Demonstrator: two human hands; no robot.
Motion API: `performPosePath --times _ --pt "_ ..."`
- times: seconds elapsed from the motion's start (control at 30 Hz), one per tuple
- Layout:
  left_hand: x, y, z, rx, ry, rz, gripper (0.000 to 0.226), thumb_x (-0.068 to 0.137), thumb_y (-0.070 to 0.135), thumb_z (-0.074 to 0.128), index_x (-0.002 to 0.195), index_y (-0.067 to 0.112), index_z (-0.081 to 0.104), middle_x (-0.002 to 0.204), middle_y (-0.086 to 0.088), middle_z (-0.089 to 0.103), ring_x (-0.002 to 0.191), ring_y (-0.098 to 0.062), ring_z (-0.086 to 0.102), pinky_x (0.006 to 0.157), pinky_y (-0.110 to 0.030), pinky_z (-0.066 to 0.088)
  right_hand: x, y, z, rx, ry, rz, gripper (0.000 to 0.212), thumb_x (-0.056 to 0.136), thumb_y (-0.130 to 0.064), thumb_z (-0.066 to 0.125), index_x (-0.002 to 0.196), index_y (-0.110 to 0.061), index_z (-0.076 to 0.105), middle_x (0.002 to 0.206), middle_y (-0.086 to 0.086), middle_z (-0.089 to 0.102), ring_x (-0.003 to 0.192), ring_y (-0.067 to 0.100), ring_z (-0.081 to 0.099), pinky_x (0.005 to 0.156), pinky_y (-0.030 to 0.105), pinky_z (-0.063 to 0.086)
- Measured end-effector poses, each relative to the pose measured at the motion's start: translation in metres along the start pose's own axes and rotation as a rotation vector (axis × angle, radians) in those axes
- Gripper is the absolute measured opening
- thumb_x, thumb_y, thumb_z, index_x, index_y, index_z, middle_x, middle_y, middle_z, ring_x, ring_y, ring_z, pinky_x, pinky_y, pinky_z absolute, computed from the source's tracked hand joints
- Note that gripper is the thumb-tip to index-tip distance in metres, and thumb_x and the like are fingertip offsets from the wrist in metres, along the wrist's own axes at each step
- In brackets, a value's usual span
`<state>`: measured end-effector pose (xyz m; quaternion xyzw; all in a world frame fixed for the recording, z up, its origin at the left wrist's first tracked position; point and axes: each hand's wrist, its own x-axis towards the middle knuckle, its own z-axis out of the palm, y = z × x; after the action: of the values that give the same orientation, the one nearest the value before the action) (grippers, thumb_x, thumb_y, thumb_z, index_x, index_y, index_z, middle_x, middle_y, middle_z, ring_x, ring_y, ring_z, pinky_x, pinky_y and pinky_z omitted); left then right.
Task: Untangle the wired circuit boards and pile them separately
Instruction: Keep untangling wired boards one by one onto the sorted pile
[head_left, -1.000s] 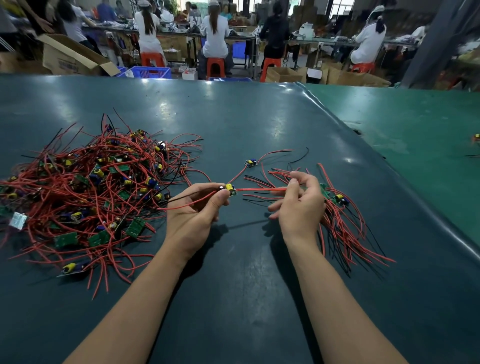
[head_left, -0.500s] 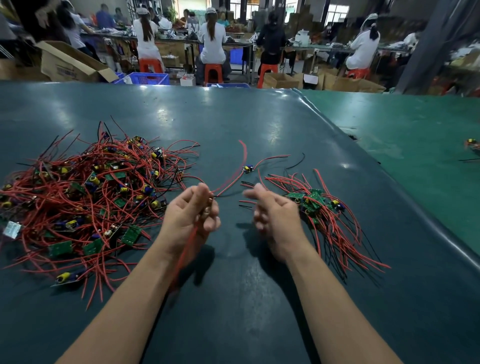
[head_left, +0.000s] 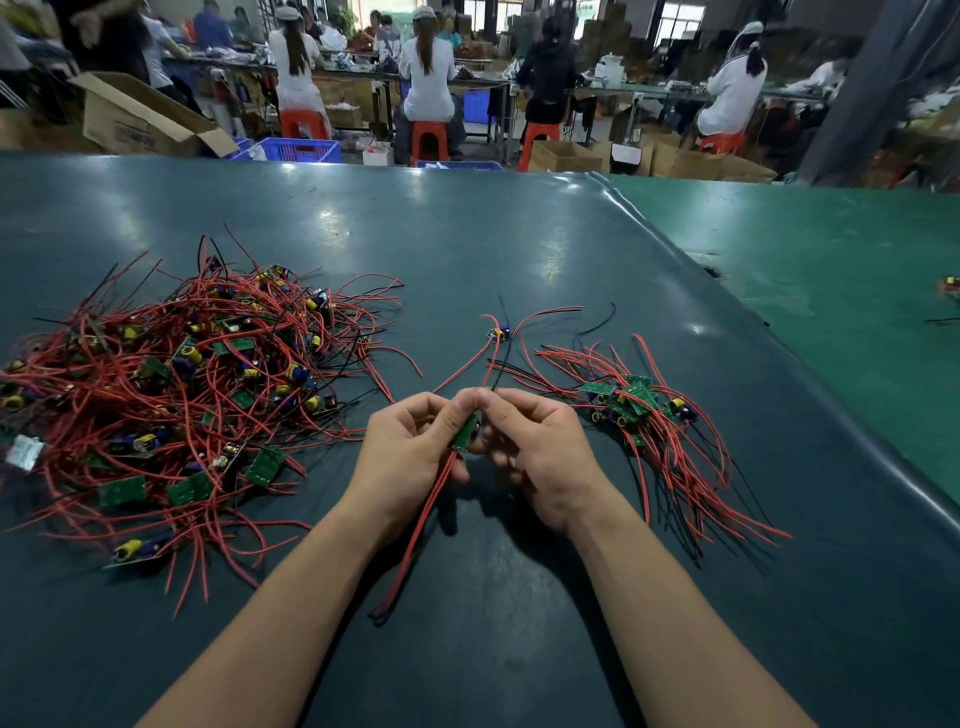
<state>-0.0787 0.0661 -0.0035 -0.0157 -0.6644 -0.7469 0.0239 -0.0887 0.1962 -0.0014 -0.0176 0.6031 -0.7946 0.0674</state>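
Both hands have closed together since a moment ago. Left hand and right hand pinch one small green circuit board; its red wires trail toward 6 o'clock.

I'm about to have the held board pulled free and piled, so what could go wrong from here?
1. The red wires run from the held board toward the lone board; pulling may drag it along.
2. The hanging wires trail near the tangled heap and could snag.
3. Both the left hand and right hand pinch the board; twisting might strain the wire joints.
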Motion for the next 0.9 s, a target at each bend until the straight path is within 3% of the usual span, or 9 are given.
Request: performPosePath --times 0.1,0.23,0.43,0.5,0.57,0.63,0.7,0.8,0.9 --pt "0.001 0.002 -0.004 -0.034 -0.137 -0.066 0.030 0.083 0.033 0.063 0.085 0.004 0.068 0.071 -0.014 0.069 0.036 -0.011 0.050 0.037 -0.016 0.037 0.002 -0.002 -0.003 0.048 0.029 0.021 0.016 0.091 -0.022 0.065 0.081 -0.013 0.073 0.050 0.000 0.052 0.038 0.007 0.042 0.034 0.014 0.025" --pt "0.002 0.005 -0.009 -0.168 -0.275 -0.166 0.024 0.080 0.029 0.063 0.081 0.006 0.068 0.068 -0.008 0.069 0.041 -0.012 0.052 0.042 -0.017 0.041 0.002 -0.001 -0.003 0.067 0.019 0.035 0.021 0.089 -0.029 0.066 0.075 -0.015 0.074 0.051 -0.001 0.051 0.041 0.010 0.042 0.038 0.015 0.026" --pt "-0.002 -0.003 0.000 0.020 -0.005 0.033 0.014 0.085 0.021 0.069 0.089 0.010 0.075 0.069 -0.008 0.071 0.048 -0.014 0.058 0.045 -0.027 0.049 0.001 0.008 -0.001 -0.040 0.099 -0.080 0.029 0.092 -0.015 0.066 0.064 -0.013 0.071 0.045 -0.005 0.054 0.033 0.002 0.044 0.034 0.013 0.034" --pt "-0.004 -0.005 0.000 0.096 0.007 0.086 0.009 0.088 0.016 0.069 0.088 0.012 0.076 0.067 -0.007 0.070 0.049 -0.015 0.059 0.044 -0.030 0.050 0.003 0.008 -0.002 -0.062 0.109 -0.111 0.019 0.090 -0.015 0.068 0.074 -0.011 0.076 0.050 -0.005 0.060 0.042 0.004 0.051 0.042 0.018 0.045" --pt "-0.005 -0.006 0.000 0.156 -0.026 0.121 0.009 0.089 0.014 0.069 0.086 0.011 0.077 0.063 -0.007 0.068 0.049 -0.013 0.057 0.045 -0.028 0.050 0.004 0.007 -0.003 -0.070 0.118 -0.123 0.014 0.088 -0.015 0.071 0.077 -0.011 0.079 0.069 0.008 0.071 0.065 0.017 0.064 0.067 0.037 0.058" --pt "-0.005 -0.005 0.000 0.203 -0.078 0.141 0.009 0.089 0.010 0.068 0.083 0.009 0.076 0.058 0.003 0.065 0.049 -0.007 0.053 0.048 -0.021 0.044 0.005 0.007 -0.004 -0.063 0.118 -0.109 0.015 0.086 -0.012 0.072 0.073 -0.011 0.079 0.077 0.016 0.072 0.075 0.027 0.063 0.081 0.047 0.053" --pt "-0.004 -0.003 0.000 0.165 -0.096 0.116 0.010 0.088 0.008 0.068 0.080 0.008 0.074 0.058 0.003 0.063 0.049 -0.008 0.049 0.050 -0.019 0.040 0.005 0.006 -0.005 -0.032 0.134 -0.080 0.015 0.085 -0.012 0.073 0.071 -0.010 0.078 0.069 0.019 0.064 0.066 0.027 0.055 0.069 0.039 0.048" --pt "-0.004 0.000 -0.002 0.059 -0.124 0.054 0.014 0.083 0.016 0.070 0.079 0.003 0.073 0.061 -0.009 0.063 0.048 -0.013 0.048 0.047 -0.021 0.041 0.007 0.002 -0.008 0.061 0.212 -0.059 0.015 0.086 -0.012 0.070 0.073 -0.007 0.074 0.041 -0.002 0.037 0.034 0.009 0.029 0.040 0.014 0.030" --pt "-0.005 0.001 -0.002 0.023 -0.190 0.011 0.028 0.076 0.025 0.072 0.080 -0.003 0.070 0.061 -0.011 0.064 0.045 -0.014 0.048 0.045 -0.019 0.041 0.012 -0.002 -0.013 0.172 0.318 -0.086 0.015 0.088 -0.009 0.067 0.075 -0.003 0.070 0.038 -0.008 0.026 0.032 0.005 0.017 0.035 0.014 0.017"
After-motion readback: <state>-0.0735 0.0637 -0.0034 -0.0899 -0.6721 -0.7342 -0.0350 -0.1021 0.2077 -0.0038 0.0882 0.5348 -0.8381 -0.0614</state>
